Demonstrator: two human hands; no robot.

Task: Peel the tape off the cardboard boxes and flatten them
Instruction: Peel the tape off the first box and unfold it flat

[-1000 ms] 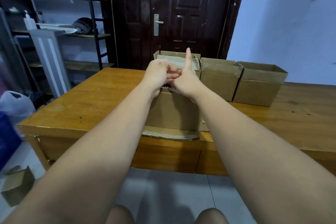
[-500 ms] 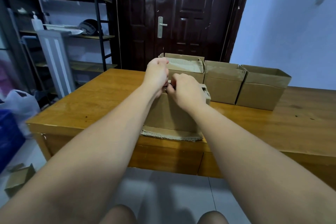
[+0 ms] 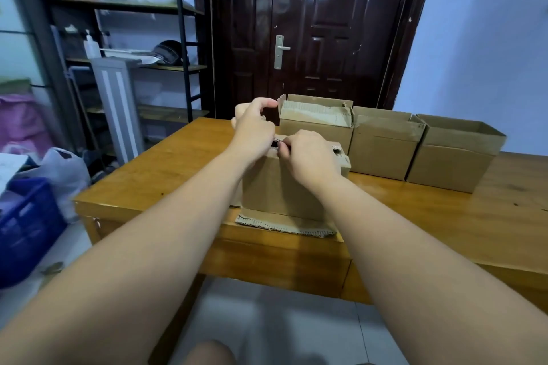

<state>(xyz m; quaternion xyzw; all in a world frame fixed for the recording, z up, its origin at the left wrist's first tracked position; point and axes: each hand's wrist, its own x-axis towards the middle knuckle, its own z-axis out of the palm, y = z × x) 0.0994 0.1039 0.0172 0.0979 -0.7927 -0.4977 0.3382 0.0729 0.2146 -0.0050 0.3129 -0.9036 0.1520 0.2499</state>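
Observation:
A cardboard box (image 3: 278,190) stands near the front edge of the wooden table (image 3: 166,175), with a bottom flap (image 3: 284,224) splayed out toward me. My left hand (image 3: 255,127) hovers over the box's top left, fingers curled with thumb and forefinger raised; whether it holds tape I cannot tell. My right hand (image 3: 308,154) rests curled on the top edge, its fingertips pinching something small at the box's top seam. Three open boxes stand in a row behind: one (image 3: 317,124) in the middle, one (image 3: 382,145) right of it, one (image 3: 453,160) farthest right.
A dark door (image 3: 311,29) is behind the table. A black metal shelf rack (image 3: 181,38) and a white panel (image 3: 114,107) stand at left. A blue crate (image 3: 26,228) and a plastic bag (image 3: 62,175) lie on the floor at left.
My right hand's raised finger came down and the hand curled onto the box top. My left hand lifted slightly and opened a gap between thumb and forefinger. The view shifted closer.

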